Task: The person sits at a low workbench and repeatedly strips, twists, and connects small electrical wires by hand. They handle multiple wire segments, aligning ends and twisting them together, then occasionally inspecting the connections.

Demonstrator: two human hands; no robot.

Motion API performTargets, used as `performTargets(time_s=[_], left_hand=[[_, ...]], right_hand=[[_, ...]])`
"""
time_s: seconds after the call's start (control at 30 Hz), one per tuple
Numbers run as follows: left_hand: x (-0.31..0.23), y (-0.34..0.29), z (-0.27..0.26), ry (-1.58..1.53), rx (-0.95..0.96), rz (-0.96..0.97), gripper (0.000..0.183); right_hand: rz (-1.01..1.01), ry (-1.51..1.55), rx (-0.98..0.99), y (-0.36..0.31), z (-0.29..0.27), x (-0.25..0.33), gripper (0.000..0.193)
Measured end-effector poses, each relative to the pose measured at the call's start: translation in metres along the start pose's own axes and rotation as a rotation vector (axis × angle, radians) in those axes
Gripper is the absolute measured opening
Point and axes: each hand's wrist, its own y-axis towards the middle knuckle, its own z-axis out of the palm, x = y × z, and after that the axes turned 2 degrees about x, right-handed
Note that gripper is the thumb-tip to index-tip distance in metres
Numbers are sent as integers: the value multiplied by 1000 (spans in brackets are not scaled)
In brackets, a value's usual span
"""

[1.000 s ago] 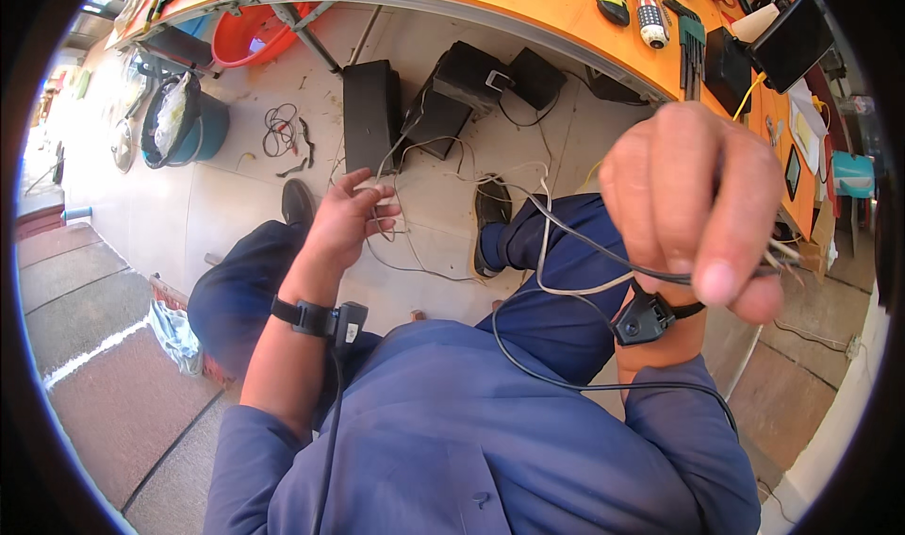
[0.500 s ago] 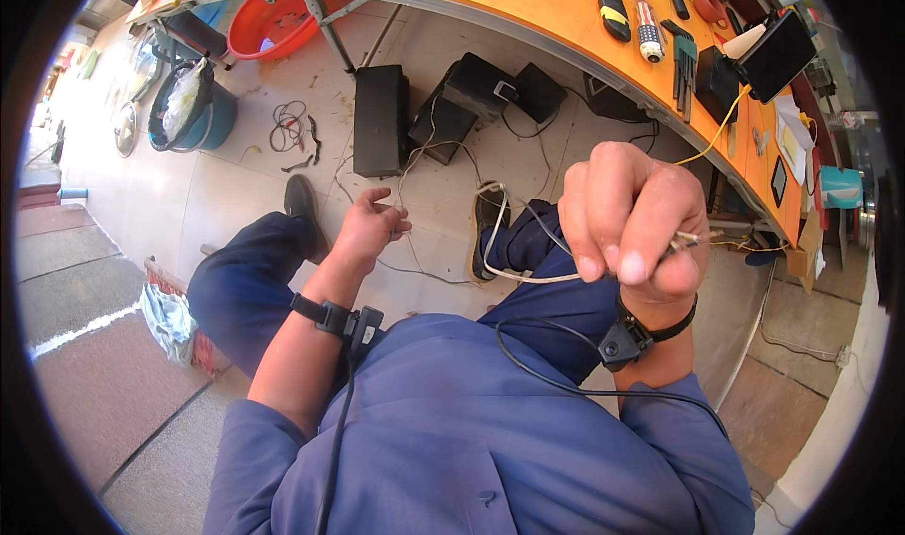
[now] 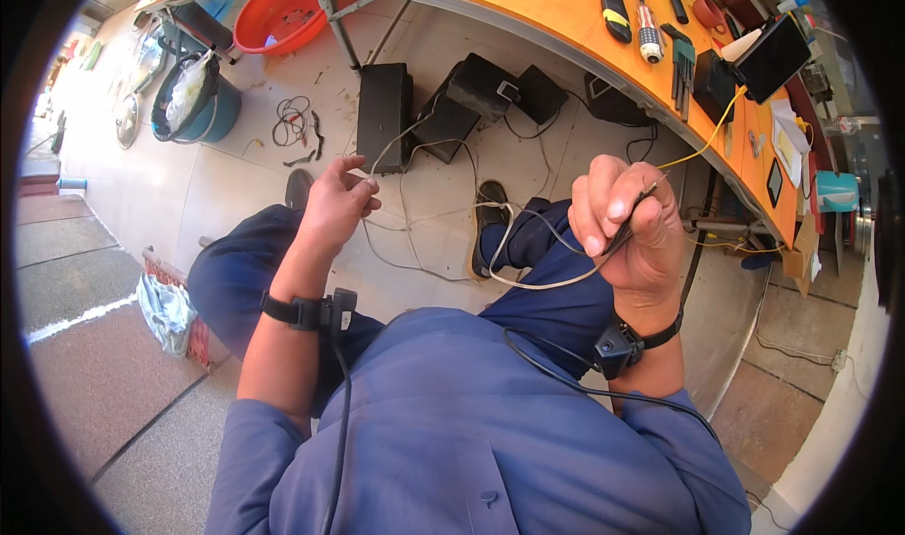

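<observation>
Evidently the thin wire (image 3: 528, 285) is light and limp; the right hand (image 3: 627, 224) pinches one end, the left hand (image 3: 335, 205) the other.

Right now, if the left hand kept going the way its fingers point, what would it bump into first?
Probably the black box on the floor: the left hand, pinching a pale wire, points up-picture toward it. Depth is unclear, so it might pass above it.
</observation>
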Motion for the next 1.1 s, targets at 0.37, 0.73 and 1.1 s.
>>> performTargets(time_s=[0.37,0.73,1.1], left_hand=[[2,-9,9,160,102,6,44],[33,-3,22,253,230,77,42],[-3,-35,68,466,421,313,50]], right_hand=[[49,-22,-143,-8,0,-1,31],[130,105,-324,-10,-5,-11,30],[208,114,-333,-4,-4,-25,22]])
